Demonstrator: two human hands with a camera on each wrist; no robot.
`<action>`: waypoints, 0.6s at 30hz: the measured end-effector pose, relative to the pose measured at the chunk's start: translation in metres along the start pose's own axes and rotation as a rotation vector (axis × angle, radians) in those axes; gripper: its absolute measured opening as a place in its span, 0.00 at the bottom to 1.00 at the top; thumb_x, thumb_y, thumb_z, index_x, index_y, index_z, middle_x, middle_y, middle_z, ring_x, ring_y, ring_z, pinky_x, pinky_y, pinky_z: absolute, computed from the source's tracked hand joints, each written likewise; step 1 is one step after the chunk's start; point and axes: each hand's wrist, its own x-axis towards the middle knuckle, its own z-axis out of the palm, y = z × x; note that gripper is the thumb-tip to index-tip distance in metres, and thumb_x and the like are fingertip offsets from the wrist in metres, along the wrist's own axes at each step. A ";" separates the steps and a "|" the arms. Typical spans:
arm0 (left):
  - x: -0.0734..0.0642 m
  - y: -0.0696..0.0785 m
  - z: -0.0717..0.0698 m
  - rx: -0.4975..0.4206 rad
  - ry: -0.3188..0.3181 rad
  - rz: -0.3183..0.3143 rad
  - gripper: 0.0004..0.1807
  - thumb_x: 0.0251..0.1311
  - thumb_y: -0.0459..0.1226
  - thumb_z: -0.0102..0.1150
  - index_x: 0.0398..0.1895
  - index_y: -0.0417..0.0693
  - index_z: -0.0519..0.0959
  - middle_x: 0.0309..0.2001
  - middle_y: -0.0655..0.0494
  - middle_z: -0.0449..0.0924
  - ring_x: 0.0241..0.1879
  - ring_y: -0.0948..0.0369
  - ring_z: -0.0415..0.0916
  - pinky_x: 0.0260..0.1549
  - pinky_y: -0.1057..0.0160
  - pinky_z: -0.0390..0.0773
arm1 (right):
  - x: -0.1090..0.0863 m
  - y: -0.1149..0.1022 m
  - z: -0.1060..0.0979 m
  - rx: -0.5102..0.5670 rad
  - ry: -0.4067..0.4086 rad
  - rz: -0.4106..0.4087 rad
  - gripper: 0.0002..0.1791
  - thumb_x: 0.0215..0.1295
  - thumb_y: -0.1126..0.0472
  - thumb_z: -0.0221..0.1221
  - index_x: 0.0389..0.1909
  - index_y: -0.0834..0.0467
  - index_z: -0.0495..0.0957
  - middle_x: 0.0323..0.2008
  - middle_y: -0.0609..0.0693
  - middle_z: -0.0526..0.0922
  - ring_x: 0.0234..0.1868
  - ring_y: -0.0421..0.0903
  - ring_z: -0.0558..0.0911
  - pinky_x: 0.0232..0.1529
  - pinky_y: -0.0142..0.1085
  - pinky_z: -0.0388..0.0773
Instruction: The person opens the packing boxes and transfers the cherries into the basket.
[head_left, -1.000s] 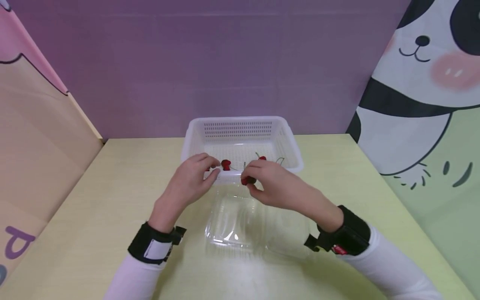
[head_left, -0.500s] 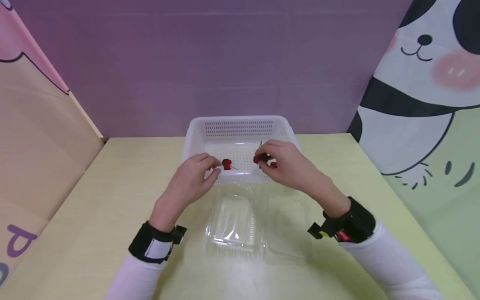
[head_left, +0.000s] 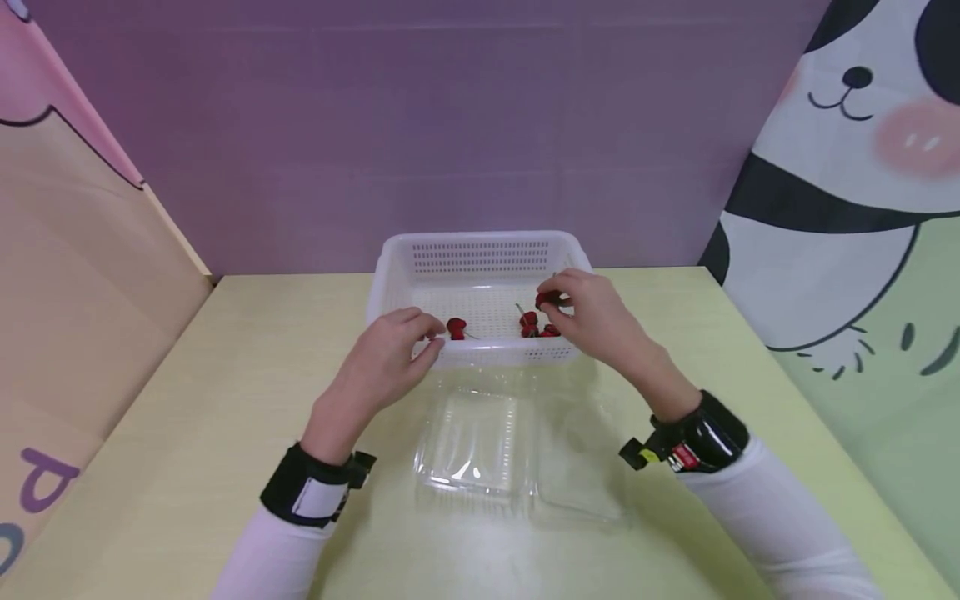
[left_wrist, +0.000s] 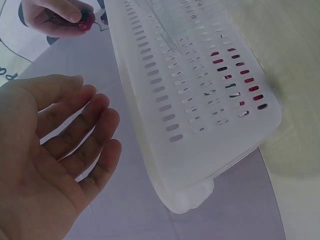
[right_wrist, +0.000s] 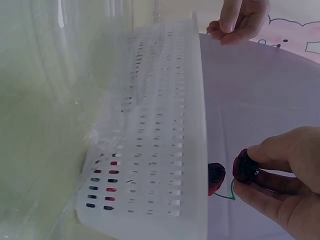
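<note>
My right hand pinches a dark red cherry between thumb and fingers, over the right part of a white slotted basket. In the right wrist view another dark cherry shows beside it, partly behind the basket rim, with a green stem between the two. Inside the basket near its front wall lie a stemmed cherry and more red fruit at the right, plus a cherry at the left. My left hand hovers by the basket's front left corner, fingers loosely bent with nothing in them.
A clear plastic clamshell box lies opened flat in front of the basket, its lid half to the right. Both are on a pale wooden table. A purple backdrop stands right behind the basket.
My right hand has moved right and away from me, from the front rim to over the basket, with fruit in its fingers throughout. Cherries it covered now show. My left hand has stayed put.
</note>
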 end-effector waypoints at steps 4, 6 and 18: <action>0.000 -0.001 0.000 -0.001 -0.012 -0.006 0.05 0.62 0.34 0.63 0.40 0.44 0.83 0.38 0.57 0.81 0.36 0.60 0.79 0.36 0.69 0.75 | -0.001 0.008 0.004 0.004 -0.001 0.030 0.08 0.63 0.70 0.62 0.42 0.66 0.82 0.39 0.53 0.81 0.40 0.49 0.84 0.42 0.37 0.80; 0.000 0.000 0.000 -0.002 -0.014 -0.009 0.05 0.62 0.34 0.63 0.40 0.44 0.83 0.37 0.57 0.81 0.36 0.59 0.80 0.36 0.68 0.75 | -0.001 0.012 0.005 0.004 -0.005 0.049 0.08 0.63 0.70 0.62 0.43 0.65 0.81 0.39 0.53 0.81 0.41 0.49 0.84 0.42 0.38 0.80; 0.000 0.001 0.000 -0.002 -0.021 -0.019 0.06 0.63 0.34 0.63 0.40 0.44 0.84 0.38 0.57 0.81 0.36 0.60 0.79 0.35 0.69 0.76 | -0.002 0.028 0.007 0.015 -0.012 0.128 0.10 0.64 0.70 0.61 0.45 0.67 0.80 0.41 0.55 0.81 0.43 0.51 0.83 0.43 0.38 0.79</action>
